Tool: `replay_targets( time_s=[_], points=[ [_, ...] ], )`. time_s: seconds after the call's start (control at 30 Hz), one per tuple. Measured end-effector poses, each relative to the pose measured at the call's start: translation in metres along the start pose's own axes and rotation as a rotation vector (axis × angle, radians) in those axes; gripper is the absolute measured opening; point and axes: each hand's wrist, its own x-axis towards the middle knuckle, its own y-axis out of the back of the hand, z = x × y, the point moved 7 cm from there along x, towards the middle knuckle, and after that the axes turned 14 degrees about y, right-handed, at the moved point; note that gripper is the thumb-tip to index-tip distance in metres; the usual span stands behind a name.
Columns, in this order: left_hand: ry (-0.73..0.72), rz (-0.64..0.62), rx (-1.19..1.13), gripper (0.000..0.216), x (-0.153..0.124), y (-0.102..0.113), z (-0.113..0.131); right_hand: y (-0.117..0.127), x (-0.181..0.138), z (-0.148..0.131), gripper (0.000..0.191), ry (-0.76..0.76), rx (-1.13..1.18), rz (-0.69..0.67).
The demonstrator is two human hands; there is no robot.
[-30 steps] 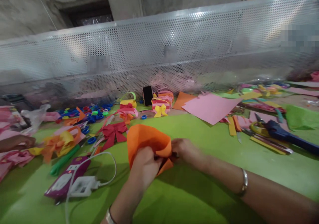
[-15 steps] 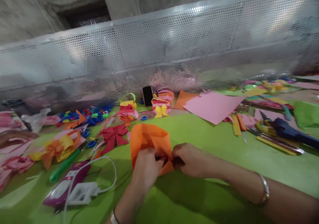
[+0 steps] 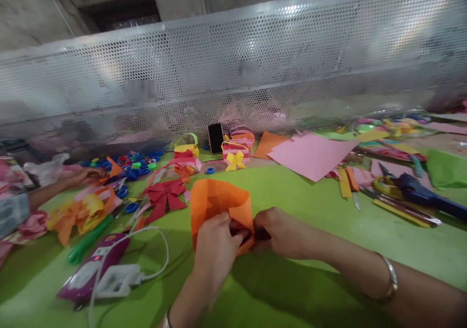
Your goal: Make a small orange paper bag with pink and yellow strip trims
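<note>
An orange sheet (image 3: pixel 207 196), paper or felt by its look, is curved into an open pouch shape above the green table (image 3: pixel 302 289). My left hand (image 3: pixel 219 238) reaches partly into it, fingers closed on the near right part. At the right edge of the same sheet, my right hand (image 3: pixel 279 233) pinches it from outside. The fingertips of both hands are partly hidden by the folds. A red bow (image 3: pixel 166 196) lies just left of the orange sheet.
A purple power strip (image 3: pixel 97 264) with a white plug and cable lies at left, beside a green-handled tool (image 3: pixel 89 240). Small paper bags, a phone (image 3: pixel 215 138) and pink sheets (image 3: pixel 312 153) stand or lie behind. A blue glue gun (image 3: pixel 419 189) is at right. Another person's hand (image 3: pixel 85 176) reaches in at far left.
The other person's hand at far left has moved further in over the small coloured pieces. My hands stay on the orange sheet with only slight finger movement.
</note>
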Motion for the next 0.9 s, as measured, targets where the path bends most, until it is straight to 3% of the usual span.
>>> replay_targets(
  time_s=[0.17, 0.33, 0.53, 0.63, 0.73, 0.9],
  points=[
    [0.011, 0.022, 0.147, 0.009, 0.000, 0.001, 0.000, 0.006, 0.004, -0.002, 0.015, 0.083, 0.038, -0.089],
    [0.071, 0.007, 0.230, 0.017, 0.001, 0.001, -0.003, 0.010, 0.012, 0.008, 0.018, 0.049, -0.019, 0.065],
    [0.048, 0.049, 0.149, 0.022, 0.000, 0.004, -0.001, 0.005, 0.013, 0.010, 0.013, -0.023, -0.140, 0.181],
    [0.071, 0.073, 0.114, 0.038, 0.000, 0.007, -0.003, 0.008, 0.012, 0.002, 0.018, 0.044, -0.138, 0.168],
    [0.087, 0.063, 0.124, 0.040, 0.000, 0.006, -0.005, 0.007, 0.010, -0.003, 0.033, 0.094, -0.093, 0.084],
    [0.067, 0.022, 0.081, 0.030, 0.003, 0.002, -0.003, 0.002, 0.007, -0.004, 0.014, 0.108, -0.149, 0.069]
  ],
)
